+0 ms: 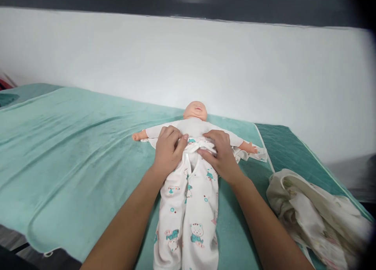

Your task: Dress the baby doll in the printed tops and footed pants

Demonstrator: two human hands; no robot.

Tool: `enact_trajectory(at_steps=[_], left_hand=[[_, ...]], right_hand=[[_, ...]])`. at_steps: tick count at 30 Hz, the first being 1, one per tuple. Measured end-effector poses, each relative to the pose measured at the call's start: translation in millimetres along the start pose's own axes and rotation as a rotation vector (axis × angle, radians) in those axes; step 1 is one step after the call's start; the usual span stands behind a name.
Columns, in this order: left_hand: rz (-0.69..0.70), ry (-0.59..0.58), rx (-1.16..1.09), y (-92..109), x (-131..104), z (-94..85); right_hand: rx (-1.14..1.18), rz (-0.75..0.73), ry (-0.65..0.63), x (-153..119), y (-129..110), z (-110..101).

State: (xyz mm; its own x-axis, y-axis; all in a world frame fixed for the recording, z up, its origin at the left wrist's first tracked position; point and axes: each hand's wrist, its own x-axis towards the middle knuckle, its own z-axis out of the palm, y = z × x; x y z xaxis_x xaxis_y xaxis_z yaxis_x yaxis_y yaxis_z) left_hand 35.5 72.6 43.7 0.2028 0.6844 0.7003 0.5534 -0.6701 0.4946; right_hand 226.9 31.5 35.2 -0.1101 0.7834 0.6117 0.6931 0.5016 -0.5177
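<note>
The left hand [169, 148] lies on one side of the waistband [196, 141], fingers bent and close together, thumb set off from them; the right hand [221, 150] lies on the other side, fingers above and thumb below, with a gap between; whether either is clamped on cloth, I cannot tell; the trousers [202, 195] are on the doll [192, 127], legs running from between the fingers toward the wearer; the doll lies face up, its head just beyond the fingertips, arms spread out past both hands; printed cloth [260, 155] shows beyond the right fingers; under everything is a green sheet [96, 160]; a bundle [317, 217] sits right of the right fingers.
</note>
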Motion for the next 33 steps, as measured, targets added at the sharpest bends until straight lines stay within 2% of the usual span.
enact_trajectory(at_steps=[5,9,12,16,21,23,26,33], left_hand=[[0.143,-0.049,-0.004,2.9,-1.3,-1.4],[0.149,0.002,-0.002,2.8,-4.1,0.0],[0.13,0.034,-0.03,2.8,-5.8,0.8],[0.101,0.0,-0.055,3.8,-7.3,-1.2],[-0.087,-0.053,-0.154,1.7,-9.4,-3.0],[-0.114,-0.093,-0.207,1.0,-9.3,-2.7],[-0.072,-0.11,-0.21,2.8,-8.4,-2.5],[0.077,-0.027,-0.072,3.6,-7.9,-5.8]], right_hand=[[-0.095,-0.011,-0.057,0.3,-1.2,-0.6],[-0.143,-0.037,-0.014,-0.7,-1.8,0.9],[-0.195,-0.083,-0.02,-1.5,-3.6,1.4],[-0.189,-0.09,-0.031,-1.1,-7.0,0.6],[-0.195,-0.071,-0.083,0.7,-8.1,-1.0],[-0.209,-0.078,-0.095,1.0,-8.0,-0.9],[-0.259,-0.119,-0.094,0.1,-7.5,-0.2],[-0.386,-0.256,0.002,-4.2,-3.0,-4.5]])
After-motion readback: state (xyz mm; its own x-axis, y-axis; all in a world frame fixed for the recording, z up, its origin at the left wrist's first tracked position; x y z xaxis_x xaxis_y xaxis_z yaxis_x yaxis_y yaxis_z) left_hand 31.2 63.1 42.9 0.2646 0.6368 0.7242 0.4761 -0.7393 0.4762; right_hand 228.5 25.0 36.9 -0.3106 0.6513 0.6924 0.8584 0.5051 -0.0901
